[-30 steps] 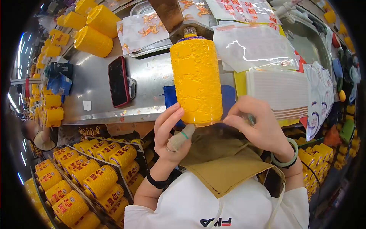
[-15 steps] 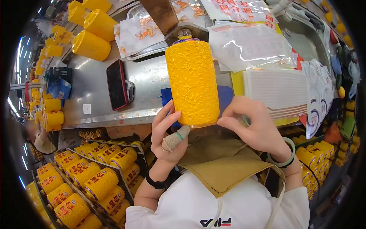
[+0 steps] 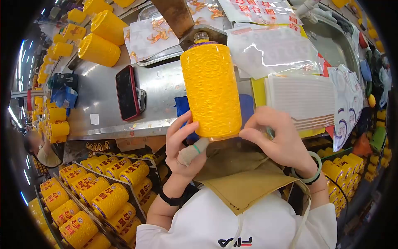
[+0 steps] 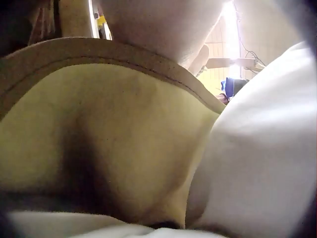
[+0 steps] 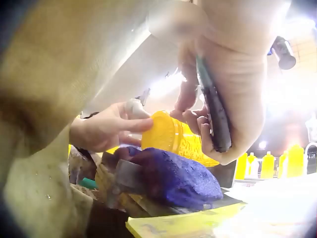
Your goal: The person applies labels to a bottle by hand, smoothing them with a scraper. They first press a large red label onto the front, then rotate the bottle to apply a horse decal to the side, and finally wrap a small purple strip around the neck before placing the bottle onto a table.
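Observation:
A yellow embossed bottle [image 3: 211, 89] lies with its glass neck at a metal bracket [image 3: 205, 35] and its base toward the person. The left hand [image 3: 182, 151] holds the base end at the left, fingers on the side and wrapped thumb at the bottom rim. Curled round a dark tool with a green part [image 5: 215, 109], the right hand [image 3: 275, 135] has fingertips at the base's right edge. The right wrist view shows both hands near the yellow base [image 5: 161, 134]. Apron cloth [image 4: 114, 134] fills much of the left wrist view.
Beneath the bottle lies blue cloth [image 3: 181, 107]. A phone [image 3: 127, 93] is left on the metal table [image 3: 157, 91]; yellow bottles [image 3: 98, 50] stand farther left. Printed sheets [image 3: 273, 50] and a white stack [image 3: 300, 97] are right. Crated bottles [image 3: 110, 199] sit lower left.
The bottle has turned about its long axis: the smooth panel and round emblem seen earlier are out of view, and textured relief faces up. Both hands remain at its base.

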{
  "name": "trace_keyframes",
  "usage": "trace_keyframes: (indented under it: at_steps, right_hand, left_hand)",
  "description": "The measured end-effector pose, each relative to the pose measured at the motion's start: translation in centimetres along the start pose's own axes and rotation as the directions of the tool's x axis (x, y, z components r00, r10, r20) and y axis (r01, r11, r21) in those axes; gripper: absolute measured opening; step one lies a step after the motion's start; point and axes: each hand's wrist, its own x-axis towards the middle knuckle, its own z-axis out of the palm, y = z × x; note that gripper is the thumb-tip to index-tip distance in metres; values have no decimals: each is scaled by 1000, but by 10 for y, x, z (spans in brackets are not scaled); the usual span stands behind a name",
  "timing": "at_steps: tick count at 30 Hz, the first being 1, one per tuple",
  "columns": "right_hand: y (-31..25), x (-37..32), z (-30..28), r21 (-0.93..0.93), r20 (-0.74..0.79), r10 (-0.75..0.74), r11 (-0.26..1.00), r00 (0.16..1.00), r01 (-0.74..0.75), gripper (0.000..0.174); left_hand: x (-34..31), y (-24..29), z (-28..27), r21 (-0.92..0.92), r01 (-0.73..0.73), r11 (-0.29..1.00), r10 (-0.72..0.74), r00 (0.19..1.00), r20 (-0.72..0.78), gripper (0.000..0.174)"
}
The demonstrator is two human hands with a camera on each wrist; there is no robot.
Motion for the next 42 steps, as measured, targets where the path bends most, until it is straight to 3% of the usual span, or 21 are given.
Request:
trace_keyframes:
  at_steps: [2,7,9,13,16,19,22,24,28,29,30,32,34,35,37,38,40,42]
  right_hand:
    - [-1,1,0,-17,15,-11,1000,1000,12,18]
    - [-6,0,-2,-3,18,5,1000,1000,-5,18]
    - [-5,-1,-4,-7,20,8,1000,1000,-8,18]
    - [-5,-1,-3,-13,1,15,1000,1000,-15,17]
    - [-13,-2,-4,-7,19,13,1000,1000,-13,16]
    - [-10,-2,-5,-6,20,6,1000,1000,-5,16]
    - [-5,0,-3,-21,6,11,1000,1000,-11,15]
    - [-2,0,-1,-30,-2,7,1000,1000,-7,16]
    - [-1,2,3,11,1,7,1000,1000,-7,16]
    - [-1,1,4,33,6,7,999,1000,-7,16]
    - [-2,0,4,37,2,10,999,1000,-10,16]
    - [-4,2,3,16,30,1,1000,1000,-2,16]
    - [-3,2,3,16,25,1,1000,1000,-1,16]
    - [-1,2,3,13,15,2,1000,1000,-2,17]
    - [0,2,2,10,10,-1,1000,1000,1,17]
    - [1,1,2,6,5,-3,1000,1000,3,17]
    - [3,1,3,1,-2,-9,1000,1000,9,17]
    - [3,1,3,-4,-8,-14,1000,1000,14,17]
  left_hand:
    - [-6,1,-2,-125,207,970,-214,976,-38,38]
    - [-5,6,-11,1,169,986,-169,985,-40,37]
    - [2,4,-16,132,-105,986,91,990,103,53]
    - [4,5,-15,154,-150,977,131,983,129,53]
    - [0,5,-16,92,-71,993,57,988,146,56]
    - [5,5,-17,163,-162,973,133,975,177,61]
    - [16,17,-8,195,-199,960,172,974,147,60]
    - [22,25,-3,242,-105,965,83,992,98,33]
    - [20,9,-3,155,-228,961,206,968,144,36]
    - [12,10,0,48,-3,999,1,999,50,38]
    - [4,9,0,-75,214,974,-216,976,-18,40]
    - [-5,3,-4,-163,265,950,-272,962,-25,44]
    - [-7,2,-7,-17,133,991,-133,991,-6,44]
    - [-5,4,-7,-15,133,991,-133,991,-9,44]
    - [4,12,-8,177,-61,982,51,997,58,43]
    - [9,15,-8,175,-61,983,52,997,58,43]
    - [17,18,-9,243,-197,950,161,973,163,29]
    - [20,15,-6,185,-152,971,128,983,131,32]
